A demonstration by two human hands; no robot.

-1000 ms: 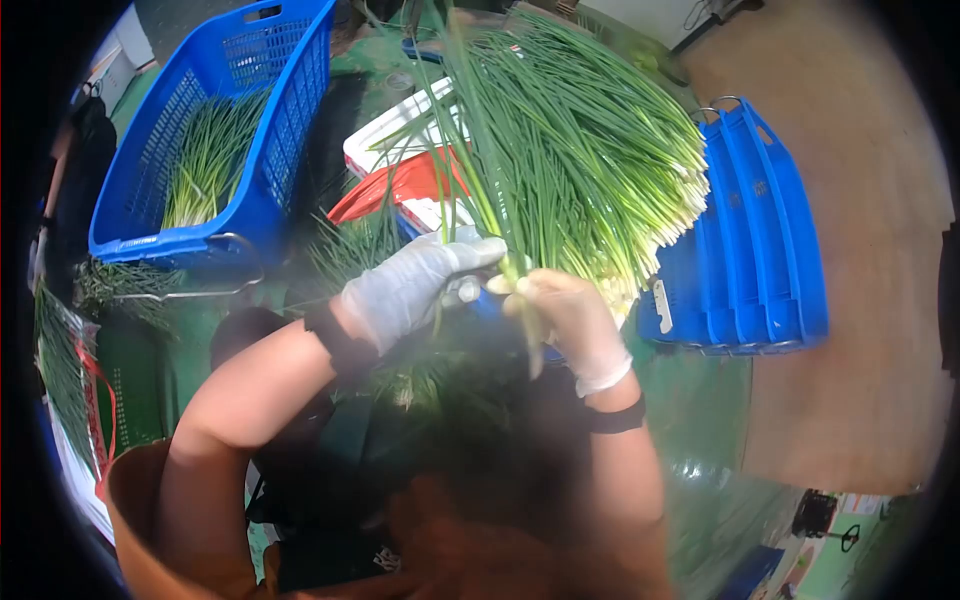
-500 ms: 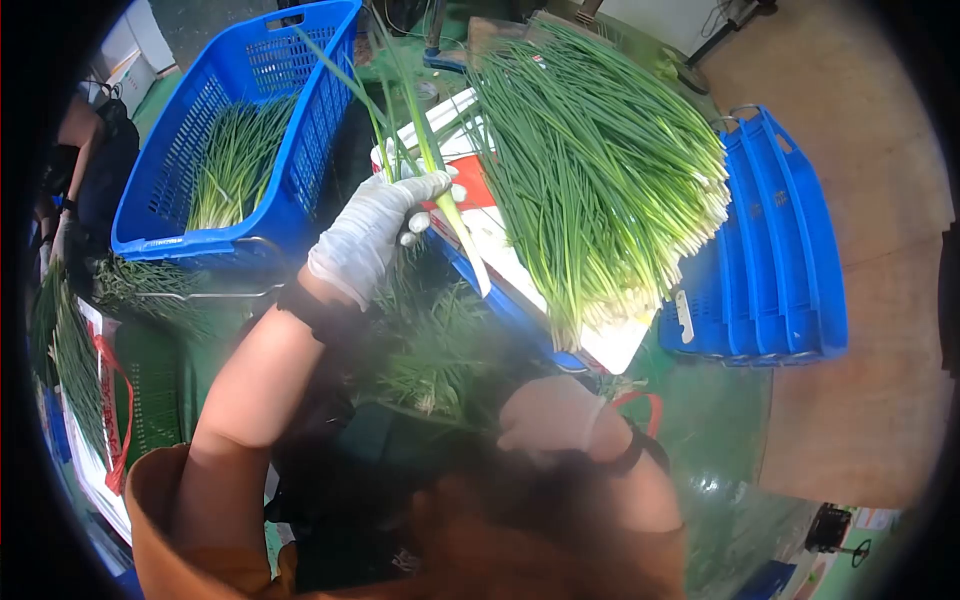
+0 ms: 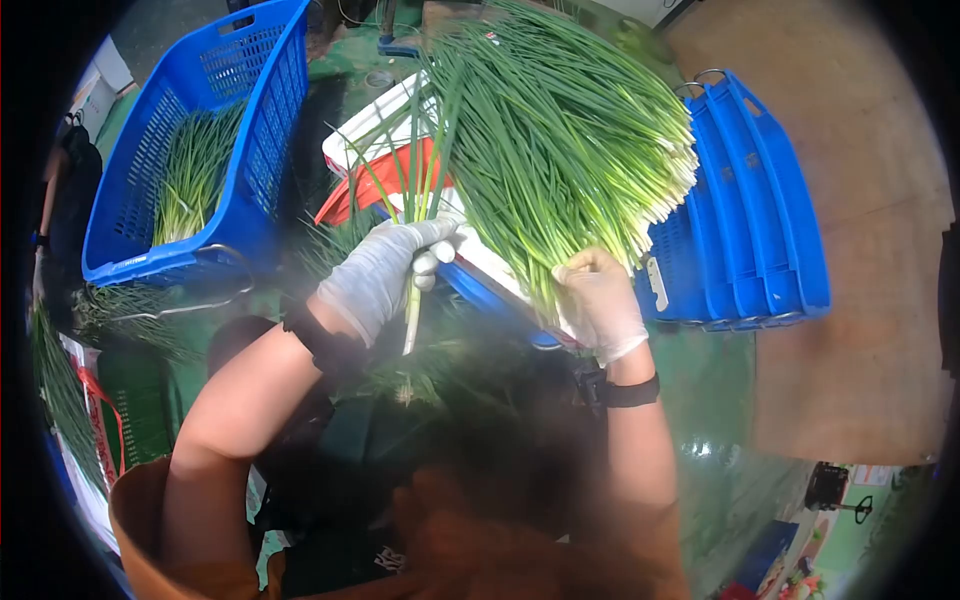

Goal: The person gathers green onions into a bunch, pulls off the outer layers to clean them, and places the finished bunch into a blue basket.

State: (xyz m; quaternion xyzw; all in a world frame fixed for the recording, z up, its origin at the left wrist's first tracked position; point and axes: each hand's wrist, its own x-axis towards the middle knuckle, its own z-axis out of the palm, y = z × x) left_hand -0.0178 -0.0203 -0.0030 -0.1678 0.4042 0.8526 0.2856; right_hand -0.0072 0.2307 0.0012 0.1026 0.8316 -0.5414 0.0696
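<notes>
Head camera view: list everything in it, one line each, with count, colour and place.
spring onion pile: one big heap, green with white ends, top centre on a blue-edged tray
blue basket: one, upper left, holding more green stalks
blue crates: one nested stack, right of the pile
white box: one, behind the pile, beside a red item
another person: one, dark clothing, far left edge
held stalks: a few, green and white, centre, left of the pile
left hand: white glove, closed around the held stalks
right hand: white glove, at the pile's white ends; grip unclear
</notes>
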